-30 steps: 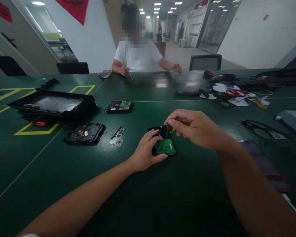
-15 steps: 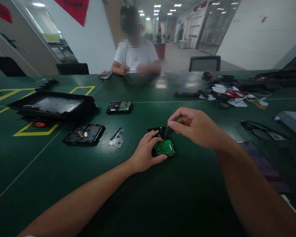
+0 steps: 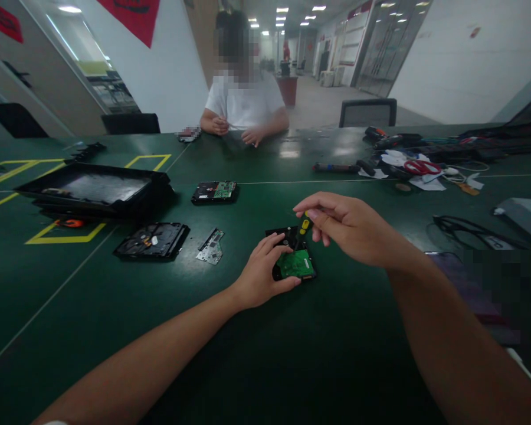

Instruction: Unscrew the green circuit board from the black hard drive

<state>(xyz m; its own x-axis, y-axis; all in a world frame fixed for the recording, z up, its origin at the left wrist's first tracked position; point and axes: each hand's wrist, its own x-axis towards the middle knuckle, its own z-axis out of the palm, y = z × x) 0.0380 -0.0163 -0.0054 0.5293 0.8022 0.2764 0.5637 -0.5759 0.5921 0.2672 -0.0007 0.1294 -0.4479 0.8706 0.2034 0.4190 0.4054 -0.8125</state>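
Observation:
A hard drive (image 3: 295, 265) with a green circuit board lies on the table in front of me. My left hand (image 3: 265, 268) grips it from the left, fingers over its far part and thumb at the near edge. Between the thumb and fingers of my right hand (image 3: 336, 224) is a small screwdriver (image 3: 305, 225) with a yellow and black handle. It points down, slightly tilted, at the drive's board; its tip is too dark to make out.
Left of the drive lie a loose circuit board (image 3: 211, 247), an opened hard drive (image 3: 153, 241) and another hard drive (image 3: 215, 192). Black trays (image 3: 159, 184) stand farther left. Cables (image 3: 473, 233) and a tablet-like device (image 3: 464, 283) are at right. A person (image 3: 248, 103) sits opposite.
My right fingers have shifted on the screwdriver, with the index finger now reaching farther left and more of the handle showing. The left hand and drive stay put. The person opposite has lowered a hand.

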